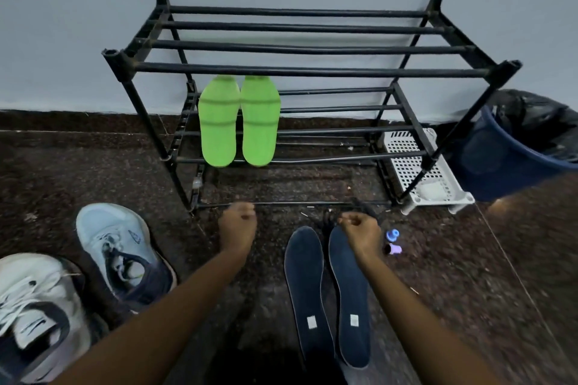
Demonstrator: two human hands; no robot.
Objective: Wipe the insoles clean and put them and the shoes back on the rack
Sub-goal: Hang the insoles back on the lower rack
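Observation:
Two bright green insoles lie side by side on the left of the lower shelf of the black tube rack. On the floor in front lie two dark blue insoles, toes toward the rack. My left hand hovers by the rack's bottom bar, fingers curled, holding nothing. My right hand, fingers also curled, is above the toe of the right blue insole; nothing shows in its grip. A light blue sneaker and a white and black sneaker sit on the floor at the left.
A white perforated plastic stand sits beside the rack's right legs. Farther right is a blue bin with a black liner. Two small purple caps lie by my right hand. The floor is dark speckled stone; a pale wall is behind the rack.

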